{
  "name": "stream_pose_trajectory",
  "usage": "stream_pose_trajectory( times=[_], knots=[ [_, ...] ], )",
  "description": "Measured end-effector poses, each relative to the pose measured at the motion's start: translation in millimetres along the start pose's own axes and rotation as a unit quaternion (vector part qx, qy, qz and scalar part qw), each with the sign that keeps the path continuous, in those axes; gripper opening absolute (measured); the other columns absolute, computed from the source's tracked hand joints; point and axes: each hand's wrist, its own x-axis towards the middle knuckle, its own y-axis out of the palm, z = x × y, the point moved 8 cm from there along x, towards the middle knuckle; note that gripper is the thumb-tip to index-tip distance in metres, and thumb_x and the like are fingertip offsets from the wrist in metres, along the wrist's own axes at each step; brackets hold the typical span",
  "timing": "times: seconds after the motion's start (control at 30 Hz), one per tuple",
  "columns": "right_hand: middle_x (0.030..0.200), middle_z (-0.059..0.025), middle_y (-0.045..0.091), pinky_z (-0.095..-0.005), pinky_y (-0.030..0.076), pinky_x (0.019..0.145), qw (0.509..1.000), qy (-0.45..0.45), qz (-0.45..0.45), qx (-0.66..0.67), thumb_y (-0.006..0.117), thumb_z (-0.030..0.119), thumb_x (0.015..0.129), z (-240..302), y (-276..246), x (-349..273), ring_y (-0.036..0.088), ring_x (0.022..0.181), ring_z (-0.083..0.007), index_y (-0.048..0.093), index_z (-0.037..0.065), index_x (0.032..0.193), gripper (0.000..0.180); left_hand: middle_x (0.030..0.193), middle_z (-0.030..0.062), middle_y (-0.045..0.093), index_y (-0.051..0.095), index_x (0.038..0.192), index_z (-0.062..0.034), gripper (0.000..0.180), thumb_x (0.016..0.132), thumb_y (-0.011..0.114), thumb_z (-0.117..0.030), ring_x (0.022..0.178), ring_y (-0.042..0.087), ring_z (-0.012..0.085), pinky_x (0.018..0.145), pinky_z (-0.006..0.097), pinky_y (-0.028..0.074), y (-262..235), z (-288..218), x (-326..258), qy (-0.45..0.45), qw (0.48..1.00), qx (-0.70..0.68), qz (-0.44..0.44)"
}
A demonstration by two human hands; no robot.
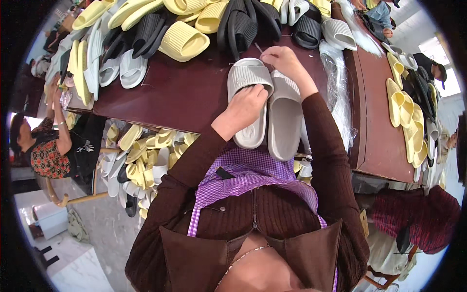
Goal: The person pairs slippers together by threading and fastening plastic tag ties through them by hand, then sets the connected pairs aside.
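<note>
We see bare table (180, 92) left of the grey slides (265, 104); piled slippers (185, 24) block beyond, plastic bags (338, 92) crowd the right.

A dark brown ribbed knit top is worn, with long sleeves that run from the lower middle of the frame up to the wrists near the upper centre. The left sleeve (194, 165) and the right sleeve (326, 146) are close-fitting and finely ribbed along their length. A zip is seen down the front of the top at the lower centre, and a wide, smooth brown collar is folded open at the bottom of the frame. Over the top, a purple and white checked apron (248, 177) is worn, with a narrow strap of the same cloth on each side. The left hand (245, 107) and the right hand (284, 61) are bare.
</note>
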Motion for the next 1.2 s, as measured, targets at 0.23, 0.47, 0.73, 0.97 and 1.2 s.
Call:
stream_pose_trajectory(
  times=[0.23,0.47,0.73,0.97,1.2],
  knots=[
    [0.078,-0.013,0.068,-0.0318,0.049,0.071,0.992,0.012,0.123,-0.033,0.065,0.017,0.079,2,47,21,0.064,0.072,-0.0201,0.07,0.001,0.088,0.019,0.089,0.0131,0.052,0.051,0.089,-0.0017,0.013,0.076,0.051,0.001,0.083,0.057,0.0306,0.072,0.04,0.048,2,0,1,0.017,1.0,-0.01,-0.004],
    [0.079,-0.0014,0.065,-0.0259,0.046,0.07,0.969,0.095,0.211,0.085,0.064,0.013,0.084,-13,77,24,0.057,0.074,-0.0105,0.068,0.002,0.086,0.011,0.087,0.0121,0.052,0.051,0.088,-0.0025,0.012,0.076,0.052,0.001,0.082,0.058,0.03,0.071,0.039,0.049,4,3,-1,0.02,1.0,-0.013,-0.015],
    [0.081,-0.0055,0.066,-0.0262,0.047,0.073,0.952,0.143,0.073,0.261,0.063,0.008,0.083,-7,45,10,0.059,0.076,-0.0131,0.067,-0.003,0.089,0.013,0.095,0.0131,0.056,0.055,0.097,-0.0017,0.018,0.079,0.055,-0.002,0.085,0.059,0.0302,0.073,0.039,0.049,-3,4,-3,0.005,1.0,-0.022,-0.017],
    [0.085,-0.0044,0.066,-0.0256,0.047,0.074,0.953,0.065,0.011,0.296,0.062,0.007,0.086,11,0,-22,0.059,0.078,-0.0114,0.067,-0.001,0.092,0.011,0.093,0.0134,0.061,0.059,0.1,0.002,0.021,0.08,0.059,-0.003,0.08,0.062,0.0246,0.07,0.034,0.051,-52,-13,3,-0.019,0.977,-0.13,-0.166],
    [0.086,-0.0057,0.067,-0.0261,0.048,0.076,0.918,0.047,-0.057,0.389,0.062,0.003,0.085,7,-1,-52,0.06,0.079,-0.0116,0.067,-0.002,0.092,0.01,0.078,0.0116,0.065,0.059,0.101,0.0055,0.021,0.085,0.058,-0.008,0.06,0.06,0.0125,0.056,0.028,0.048,-8,59,52,-0.283,0.842,-0.453,-0.077]
  ],
)
